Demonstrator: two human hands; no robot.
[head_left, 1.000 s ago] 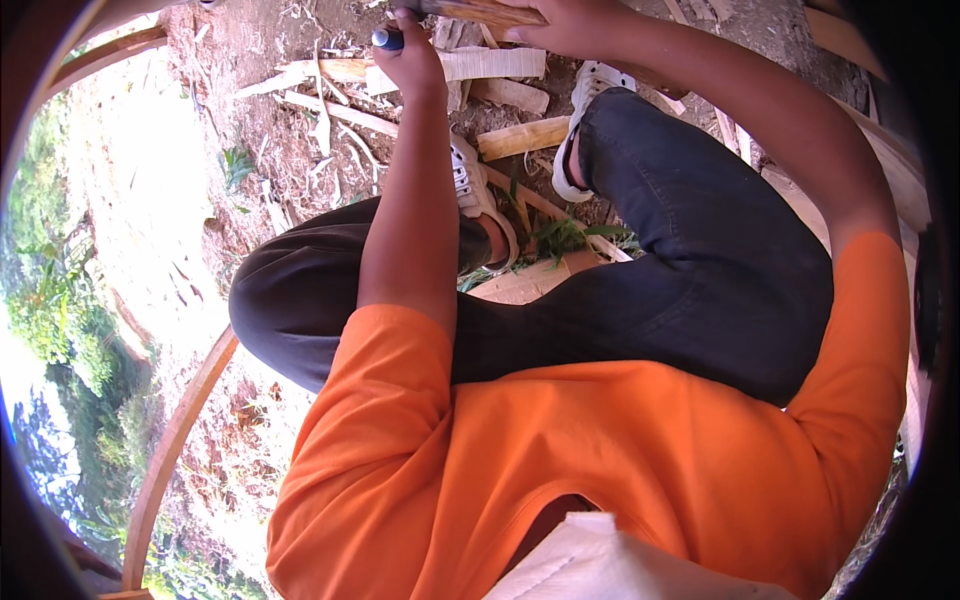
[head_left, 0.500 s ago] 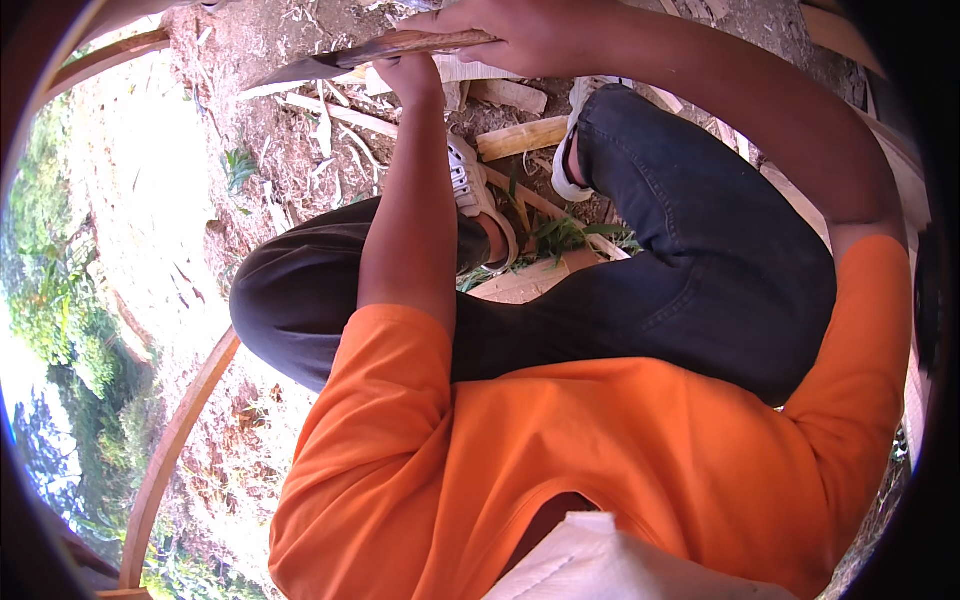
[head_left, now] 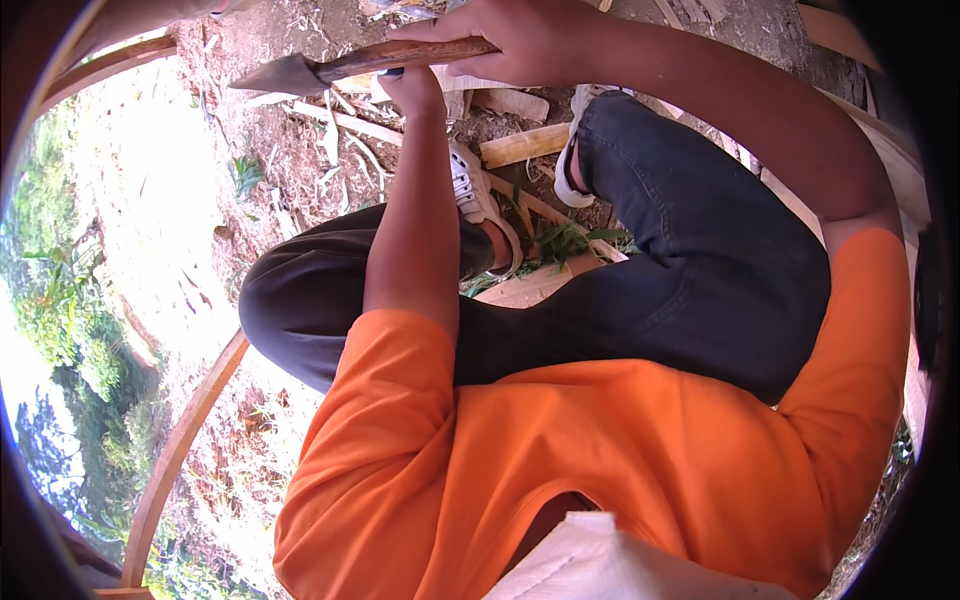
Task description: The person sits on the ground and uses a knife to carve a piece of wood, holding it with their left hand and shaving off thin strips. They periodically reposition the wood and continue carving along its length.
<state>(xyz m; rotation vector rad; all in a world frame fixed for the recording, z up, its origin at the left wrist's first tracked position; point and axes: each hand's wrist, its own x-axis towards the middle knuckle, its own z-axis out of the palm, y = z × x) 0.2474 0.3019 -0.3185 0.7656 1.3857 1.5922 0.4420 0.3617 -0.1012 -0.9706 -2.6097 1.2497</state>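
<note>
My right hand (head_left: 525, 45), at the top of the view, is closed on the wooden handle of a knife-like tool (head_left: 405, 57). Its dark metal blade (head_left: 285, 76) widens past the handle and tapers to a point toward the left. Just under the handle, my left hand (head_left: 415, 92) is closed, its fingers partly hidden behind the tool. Something small and dark shows at those fingers, too little of it to name. Pale wood lies on the ground behind both hands.
My feet, in white shoes (head_left: 482, 190), rest among wood shavings (head_left: 330, 135) and split wood pieces (head_left: 525, 143). Green leaves (head_left: 565, 240) lie between my legs. A curved wooden piece (head_left: 180, 440) rises at the left, with bright ground and bushes beyond.
The tool has turned, so its blade now shows a broader face, and its tip has shifted slightly up and left. My left hand has moved slightly to the right.
</note>
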